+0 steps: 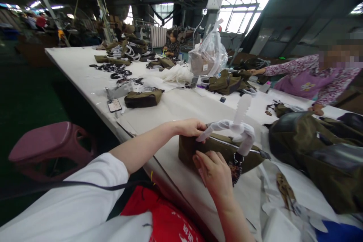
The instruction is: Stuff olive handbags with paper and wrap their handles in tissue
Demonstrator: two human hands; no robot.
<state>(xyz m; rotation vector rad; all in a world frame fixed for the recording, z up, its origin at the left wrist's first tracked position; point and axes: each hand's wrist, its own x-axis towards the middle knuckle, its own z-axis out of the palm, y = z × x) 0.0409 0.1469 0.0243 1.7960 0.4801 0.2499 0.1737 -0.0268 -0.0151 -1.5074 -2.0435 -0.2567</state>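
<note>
An olive-green handbag (188, 149) stands on the white table in front of me, a zip running along its top. White wrapping covers its raised handle (221, 125), and a dark coiled charm (236, 170) hangs at the right end. My left hand (193, 127) grips the bag's upper left edge by the handle's base, fingers partly hidden behind it. Against the front of the bag, my right hand (217, 172) is closed in a pinch. A thin pinkish edge shows beneath its fingers, but I cannot make out what it is.
Large olive bags (300, 140) lie close on the right. Further left are a small olive bag (143, 98) and a phone (114, 105). A co-worker in a floral sleeve (295, 64) reaches across the table. A pink stool (42, 145) stands left of the table.
</note>
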